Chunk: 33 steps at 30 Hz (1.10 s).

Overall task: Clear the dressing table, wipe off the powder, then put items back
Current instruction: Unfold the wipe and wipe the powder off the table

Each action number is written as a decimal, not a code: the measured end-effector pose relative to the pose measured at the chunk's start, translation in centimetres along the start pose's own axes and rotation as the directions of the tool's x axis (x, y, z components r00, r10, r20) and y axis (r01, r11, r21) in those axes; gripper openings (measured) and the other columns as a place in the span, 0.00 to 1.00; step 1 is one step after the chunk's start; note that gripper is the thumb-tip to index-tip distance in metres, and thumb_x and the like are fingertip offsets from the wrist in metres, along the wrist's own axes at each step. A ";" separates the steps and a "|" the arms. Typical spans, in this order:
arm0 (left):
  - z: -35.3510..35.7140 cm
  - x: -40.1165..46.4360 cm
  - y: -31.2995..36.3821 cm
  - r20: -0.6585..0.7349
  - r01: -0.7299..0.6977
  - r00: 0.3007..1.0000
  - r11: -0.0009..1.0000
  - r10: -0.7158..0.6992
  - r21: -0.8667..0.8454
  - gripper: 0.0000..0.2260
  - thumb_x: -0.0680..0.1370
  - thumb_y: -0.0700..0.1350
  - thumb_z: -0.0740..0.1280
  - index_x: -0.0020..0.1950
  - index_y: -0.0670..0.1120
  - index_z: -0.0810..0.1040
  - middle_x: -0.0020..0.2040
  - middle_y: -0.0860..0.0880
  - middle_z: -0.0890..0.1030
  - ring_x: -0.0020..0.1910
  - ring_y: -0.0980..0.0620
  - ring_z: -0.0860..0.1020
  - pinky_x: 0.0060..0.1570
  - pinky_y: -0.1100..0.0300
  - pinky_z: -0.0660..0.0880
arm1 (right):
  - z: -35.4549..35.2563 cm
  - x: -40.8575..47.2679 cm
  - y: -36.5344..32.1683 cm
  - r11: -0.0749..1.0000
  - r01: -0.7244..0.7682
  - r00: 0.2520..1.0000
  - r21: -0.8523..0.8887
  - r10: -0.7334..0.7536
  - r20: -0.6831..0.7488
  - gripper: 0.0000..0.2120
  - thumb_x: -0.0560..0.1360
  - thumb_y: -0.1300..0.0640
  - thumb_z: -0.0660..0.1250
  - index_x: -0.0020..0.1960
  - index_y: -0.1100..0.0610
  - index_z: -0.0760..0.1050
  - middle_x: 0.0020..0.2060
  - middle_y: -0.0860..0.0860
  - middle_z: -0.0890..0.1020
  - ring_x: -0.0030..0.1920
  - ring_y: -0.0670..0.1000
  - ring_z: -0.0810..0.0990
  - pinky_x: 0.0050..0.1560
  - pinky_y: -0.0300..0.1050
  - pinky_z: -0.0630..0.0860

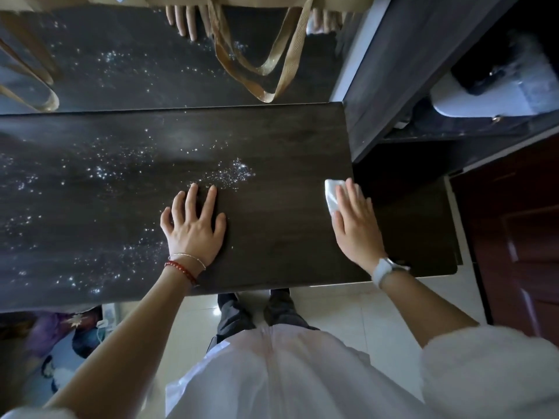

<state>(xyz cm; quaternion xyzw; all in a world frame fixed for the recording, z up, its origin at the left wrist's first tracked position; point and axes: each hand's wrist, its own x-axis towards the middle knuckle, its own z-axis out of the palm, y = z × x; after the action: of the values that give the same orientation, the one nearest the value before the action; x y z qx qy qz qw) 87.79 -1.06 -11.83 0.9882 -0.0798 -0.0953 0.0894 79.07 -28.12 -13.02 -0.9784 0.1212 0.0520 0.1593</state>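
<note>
The dark wooden dressing table (278, 140) fills the middle of the view, with nothing standing on it. White powder specks (236, 173) are scattered over its left and centre; the right part looks free of specks. My left hand (193, 228) lies flat on the top with fingers spread, just below the densest patch. My right hand (357, 225) presses a folded white tissue (332, 192) flat against the table's right edge; most of the tissue is hidden under the fingers.
A mirror (136, 65) stands behind the table and reflects the hands and powder. Tan bag straps (272, 71) hang in front of it. A dark cabinet (393, 86) adjoins at the right, with a lower dark surface (417, 231) beside the table. Tiled floor lies below.
</note>
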 end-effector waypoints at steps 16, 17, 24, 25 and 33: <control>-3.3 -2.3 -5.6 0.017 -0.064 0.998 0.986 0.068 -0.151 0.22 0.78 0.52 0.51 0.72 0.49 0.60 0.75 0.44 0.57 0.74 0.43 0.52 0.71 0.42 0.49 | 3.7 -5.4 -11.0 0.959 -0.257 0.965 -0.122 0.247 -0.086 0.25 0.78 0.50 0.44 0.72 0.58 0.59 0.70 0.61 0.66 0.70 0.63 0.63 0.67 0.64 0.59; -3.5 -3.0 -7.4 0.006 -0.045 0.999 0.986 0.046 -0.158 0.23 0.77 0.52 0.50 0.72 0.48 0.61 0.74 0.44 0.59 0.74 0.43 0.53 0.71 0.43 0.48 | 4.0 -5.3 -12.3 0.954 -0.277 0.959 -0.111 0.268 -0.092 0.25 0.77 0.50 0.44 0.72 0.58 0.59 0.70 0.61 0.65 0.70 0.63 0.62 0.68 0.64 0.59; -5.1 -7.4 -23.3 -0.089 0.133 0.985 0.976 -0.150 -0.174 0.23 0.76 0.50 0.51 0.69 0.44 0.66 0.72 0.41 0.63 0.73 0.41 0.56 0.70 0.40 0.50 | 9.3 -4.8 -28.7 0.970 -0.244 0.966 0.010 0.244 -0.087 0.27 0.76 0.49 0.42 0.73 0.58 0.57 0.72 0.60 0.62 0.72 0.60 0.58 0.71 0.60 0.53; -5.3 -7.9 -25.3 -0.093 0.162 0.979 0.971 -0.181 -0.178 0.23 0.75 0.49 0.52 0.69 0.43 0.66 0.72 0.41 0.63 0.72 0.41 0.57 0.69 0.40 0.51 | 10.1 -4.8 -31.9 0.979 -0.205 0.975 0.018 0.206 -0.081 0.27 0.76 0.49 0.43 0.72 0.58 0.59 0.71 0.60 0.63 0.72 0.59 0.60 0.71 0.59 0.53; -6.6 -8.9 -34.6 -0.136 0.213 0.961 0.958 -0.241 -0.191 0.20 0.77 0.43 0.54 0.68 0.40 0.66 0.71 0.40 0.65 0.71 0.40 0.60 0.69 0.40 0.54 | 14.7 -5.0 -46.4 0.915 0.395 0.917 -0.084 -0.388 0.091 0.24 0.76 0.51 0.48 0.69 0.56 0.66 0.69 0.52 0.70 0.70 0.53 0.66 0.69 0.53 0.54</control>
<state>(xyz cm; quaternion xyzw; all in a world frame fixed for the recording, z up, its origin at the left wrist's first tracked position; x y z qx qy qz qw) 85.38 35.21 -10.57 0.9836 0.0504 -0.0328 0.1702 85.11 20.37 -12.31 -0.9871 -0.0858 0.0604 0.1211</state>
